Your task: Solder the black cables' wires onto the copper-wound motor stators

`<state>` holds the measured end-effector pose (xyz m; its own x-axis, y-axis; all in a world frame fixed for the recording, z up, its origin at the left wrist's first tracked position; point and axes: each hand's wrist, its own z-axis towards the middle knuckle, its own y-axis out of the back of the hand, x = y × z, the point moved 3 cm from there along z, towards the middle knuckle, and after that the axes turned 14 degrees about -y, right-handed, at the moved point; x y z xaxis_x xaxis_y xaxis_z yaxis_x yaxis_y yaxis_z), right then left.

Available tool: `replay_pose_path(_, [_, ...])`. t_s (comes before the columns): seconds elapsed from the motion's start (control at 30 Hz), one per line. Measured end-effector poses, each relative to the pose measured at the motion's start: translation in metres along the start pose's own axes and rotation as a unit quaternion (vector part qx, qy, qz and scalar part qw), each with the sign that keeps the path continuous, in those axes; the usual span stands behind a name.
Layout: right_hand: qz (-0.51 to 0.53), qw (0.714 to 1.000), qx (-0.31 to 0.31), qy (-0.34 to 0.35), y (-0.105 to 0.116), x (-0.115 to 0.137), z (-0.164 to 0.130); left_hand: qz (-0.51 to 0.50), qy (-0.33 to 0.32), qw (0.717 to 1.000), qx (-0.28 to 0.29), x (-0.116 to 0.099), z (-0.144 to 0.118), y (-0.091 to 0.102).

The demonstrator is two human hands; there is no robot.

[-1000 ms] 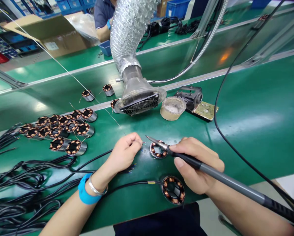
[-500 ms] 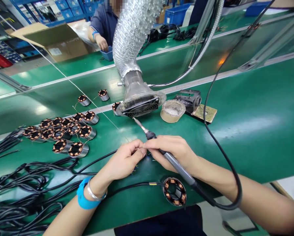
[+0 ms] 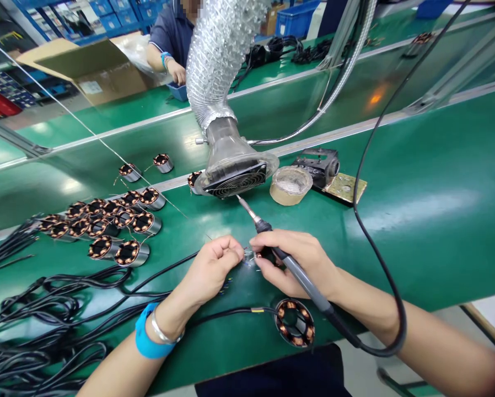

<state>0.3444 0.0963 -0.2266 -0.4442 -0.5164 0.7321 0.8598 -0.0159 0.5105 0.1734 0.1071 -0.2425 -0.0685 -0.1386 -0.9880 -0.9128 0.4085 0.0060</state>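
Observation:
My right hand (image 3: 299,256) grips a soldering iron (image 3: 299,275) by its grey handle. The iron's tip points up and away, just below the fume extractor hood (image 3: 239,179). My left hand (image 3: 214,270) is closed in a pinch on a thin wire that comes down from the upper left. Fine lead ends (image 3: 248,256) show between my two hands. Partly hidden behind my right fingers is a copper-wound stator (image 3: 267,253). Nearer to me another stator (image 3: 294,322) lies on the green bench, joined to a black cable (image 3: 226,311).
Several stators (image 3: 125,218) stand grouped at left, above tangled black cables (image 3: 32,309). A round tub (image 3: 291,186) and a black iron holder (image 3: 319,168) sit beyond my right hand. The iron's cord (image 3: 369,237) loops at right. Across the bench, a person (image 3: 171,41) reaches into a blue bin.
My hands have drawn slightly apart, uncovering lead ends and part of the stator behind my right fingers. The iron's tip has shifted a little to the right.

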Motion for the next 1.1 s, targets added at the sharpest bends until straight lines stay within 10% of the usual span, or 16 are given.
replay_pose_path(0.77, [0.046, 0.999, -0.008, 0.007, -0.002, -0.001, 0.002, 0.205, -0.091, 0.974, 0.018, -0.012, -0.012, -0.001])
replay_pose_path(1.1, [0.045, 0.999, -0.015, 0.011, -0.004, 0.001, 0.004, 0.004, -0.02, 1.0, 0.019, 0.002, -0.009, -0.002])
